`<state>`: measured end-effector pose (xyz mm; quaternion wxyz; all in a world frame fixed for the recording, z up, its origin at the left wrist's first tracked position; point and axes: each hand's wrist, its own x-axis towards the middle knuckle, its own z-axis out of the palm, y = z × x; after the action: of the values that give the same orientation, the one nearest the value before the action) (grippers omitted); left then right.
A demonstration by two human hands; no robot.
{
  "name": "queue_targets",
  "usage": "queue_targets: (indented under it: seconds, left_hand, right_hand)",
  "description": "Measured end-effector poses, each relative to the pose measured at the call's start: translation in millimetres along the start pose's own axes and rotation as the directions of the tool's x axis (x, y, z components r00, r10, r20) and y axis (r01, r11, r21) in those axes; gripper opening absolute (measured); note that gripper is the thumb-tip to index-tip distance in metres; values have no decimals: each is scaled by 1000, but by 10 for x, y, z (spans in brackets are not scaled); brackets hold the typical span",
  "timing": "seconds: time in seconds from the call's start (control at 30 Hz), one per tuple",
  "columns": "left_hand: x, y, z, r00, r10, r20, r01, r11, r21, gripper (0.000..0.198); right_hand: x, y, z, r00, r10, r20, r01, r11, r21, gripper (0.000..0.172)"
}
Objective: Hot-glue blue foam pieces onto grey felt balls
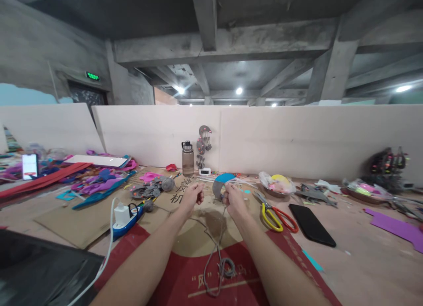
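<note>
My right hand (233, 196) is closed at the edge of a curved, crescent-like piece (218, 188), partly grey and partly blue. Grey yarn (222, 226) hangs below this hand and runs down to a loose coil (227, 268) on the red printed sheet. To the left, my left hand (194, 196) is closed in a pinch, apart from the piece; whatever its fingertips hold is too small to make out. Another strand of yarn passes under the left forearm towards a small grey ball (148, 206). Scissors (271, 215) with yellow and red handles lie beside my right forearm.
A black phone (311, 224) lies on the right, near a bagged bowl (276, 184). A blue power strip (127, 222) with a white cable sits left. Behind stand a bottle (188, 159) and a white partition (152, 134). Coloured felt scraps (102, 182) pile up far left.
</note>
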<state>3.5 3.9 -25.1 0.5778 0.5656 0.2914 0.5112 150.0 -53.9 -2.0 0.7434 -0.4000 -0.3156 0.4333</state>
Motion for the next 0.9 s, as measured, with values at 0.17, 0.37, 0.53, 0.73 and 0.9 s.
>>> queue_targets:
  seconds: [0.17,0.37,0.53,0.73,0.9]
  left_hand:
    - [48,-39,-27,999,34,-29,-36,995,-94,43]
    - [48,3,-24,999,37,-4,-37,982,-185,37]
    - [22,46,-14,1000,8,26,-1,971,-237,28]
    - [39,52,-38,1000,4,29,2,978,-206,26]
    - [27,99,-22,999,-21,26,25,985,-170,27]
  right_hand:
    - [-6,9,19,1000,6,6,-6,1000,11,34]
    - [-3,11,2,1000,-9,15,8,1000,29,31]
    - [5,28,6,1000,-9,16,8,1000,26,29]
    - [-4,65,23,1000,4,16,-4,1000,3,24]
    - [-34,67,38,1000,20,16,-20,1000,-13,22]
